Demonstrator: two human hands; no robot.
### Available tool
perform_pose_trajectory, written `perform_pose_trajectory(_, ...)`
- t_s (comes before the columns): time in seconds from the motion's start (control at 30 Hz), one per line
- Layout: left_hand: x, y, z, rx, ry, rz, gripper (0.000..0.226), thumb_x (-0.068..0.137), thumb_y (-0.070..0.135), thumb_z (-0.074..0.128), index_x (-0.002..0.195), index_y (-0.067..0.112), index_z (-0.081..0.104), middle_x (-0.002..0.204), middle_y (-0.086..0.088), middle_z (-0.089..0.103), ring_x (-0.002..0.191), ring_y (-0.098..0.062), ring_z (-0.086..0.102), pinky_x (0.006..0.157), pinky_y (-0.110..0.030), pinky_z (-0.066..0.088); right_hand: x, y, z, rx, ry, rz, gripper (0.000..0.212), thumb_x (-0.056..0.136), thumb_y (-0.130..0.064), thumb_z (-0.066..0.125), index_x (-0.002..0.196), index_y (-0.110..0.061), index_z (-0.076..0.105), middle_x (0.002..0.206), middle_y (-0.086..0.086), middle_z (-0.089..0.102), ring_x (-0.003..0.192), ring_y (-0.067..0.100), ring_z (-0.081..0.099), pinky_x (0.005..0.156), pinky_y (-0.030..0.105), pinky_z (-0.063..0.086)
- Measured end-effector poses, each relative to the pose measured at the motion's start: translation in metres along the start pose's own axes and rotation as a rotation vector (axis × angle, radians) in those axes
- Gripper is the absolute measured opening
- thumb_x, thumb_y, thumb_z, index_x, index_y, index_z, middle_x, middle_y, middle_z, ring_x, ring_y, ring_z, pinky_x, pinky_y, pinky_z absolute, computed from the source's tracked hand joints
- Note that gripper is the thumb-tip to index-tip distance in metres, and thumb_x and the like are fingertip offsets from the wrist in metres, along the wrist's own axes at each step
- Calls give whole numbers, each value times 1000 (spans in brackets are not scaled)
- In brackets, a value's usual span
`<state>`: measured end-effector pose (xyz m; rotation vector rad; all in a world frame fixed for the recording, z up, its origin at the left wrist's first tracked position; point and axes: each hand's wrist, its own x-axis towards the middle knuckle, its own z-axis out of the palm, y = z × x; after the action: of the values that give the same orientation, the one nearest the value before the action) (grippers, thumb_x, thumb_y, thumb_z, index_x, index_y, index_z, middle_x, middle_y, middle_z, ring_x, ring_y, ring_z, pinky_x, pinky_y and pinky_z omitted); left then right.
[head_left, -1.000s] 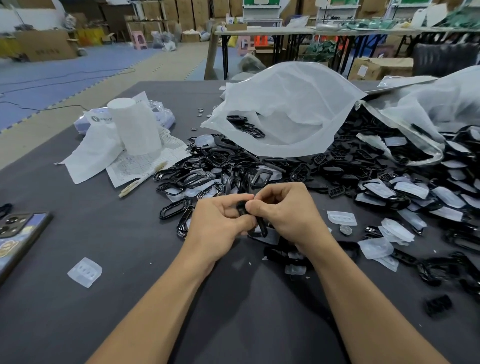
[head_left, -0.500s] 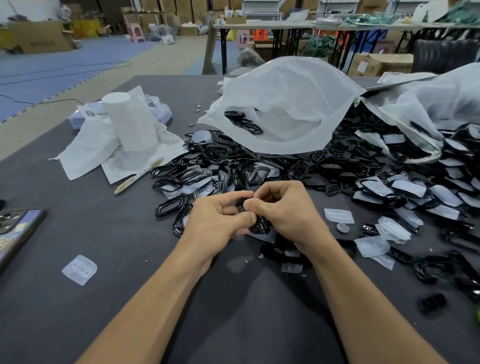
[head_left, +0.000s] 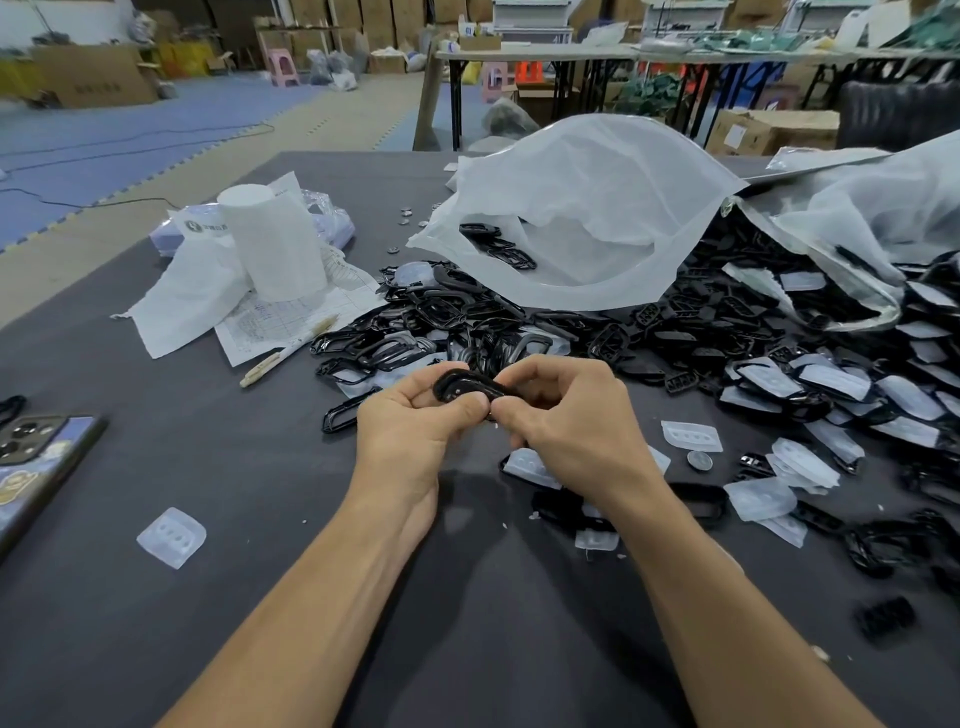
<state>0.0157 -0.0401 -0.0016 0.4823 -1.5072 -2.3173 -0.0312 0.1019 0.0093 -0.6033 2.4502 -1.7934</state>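
Observation:
A small black plastic part (head_left: 464, 386) is held above the dark table (head_left: 249, 519) between both hands. My left hand (head_left: 410, 436) grips its left end with the thumb on top. My right hand (head_left: 566, 421) pinches its right end, fingers curled over it. Behind the hands spreads a large pile of black plastic frames (head_left: 519, 332). Clear soft inserts (head_left: 691, 435) lie to the right of my right hand, and one clear insert (head_left: 171, 536) lies alone at the near left.
A white plastic bag (head_left: 587, 218) lies open over the pile, a second bag (head_left: 883, 208) at the far right. A white roll (head_left: 272, 241) stands on papers with a pen (head_left: 288, 351) at the left. A phone (head_left: 36, 462) rests at the left edge.
The black part now shows flat and long between my fingers, lifted slightly higher. Both hands stay together in the same spot. The camera has tipped a little.

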Motion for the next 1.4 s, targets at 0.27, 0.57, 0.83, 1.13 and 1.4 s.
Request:
perform_pose_trajectory(0.27,6,6,-5,439,-142,90,32,81,-3,80,73,28,80,74,-13,76,66,-17,65,63,-29,54,0,5,-2,-12,176,-24,21,83,-5,75,83,-26,77,67,-6,72,61,13,69,64,30,57)
perform_pose_trajectory(0.57,1,5,-2,335,-143,6,18,87,-8,74,85,9,81,72,-13,77,55,-15,68,52,-20,54,1,5,5,110,224,5,15,86,-17,76,90,-31,78,69,-7,73,60,13,65,66,33,52)
perform_pose_trajectory(0.83,-2,4,-2,431,-273,96,27,87,-7,72,83,17,84,72,-12,77,59,-15,67,57,-21,54,1,5,4,212,136,124,19,65,-17,74,79,-28,79,69,3,75,59,15,63,66,40,55)
perform_pose_trajectory(1.13,-3,2,0,339,-220,-29,23,86,-12,71,82,8,82,73,-15,76,58,-19,71,53,-22,56,-1,4,5,167,115,140,14,81,-5,78,78,-19,77,65,-1,73,54,9,60,65,36,51)
perform_pose_trajectory(1.4,0,-1,4,273,-157,-66,31,91,-11,65,84,13,83,76,-10,78,61,-18,74,55,-23,58,-2,3,6,213,129,95,26,82,0,73,88,-25,78,73,2,77,54,16,66,57,31,53)
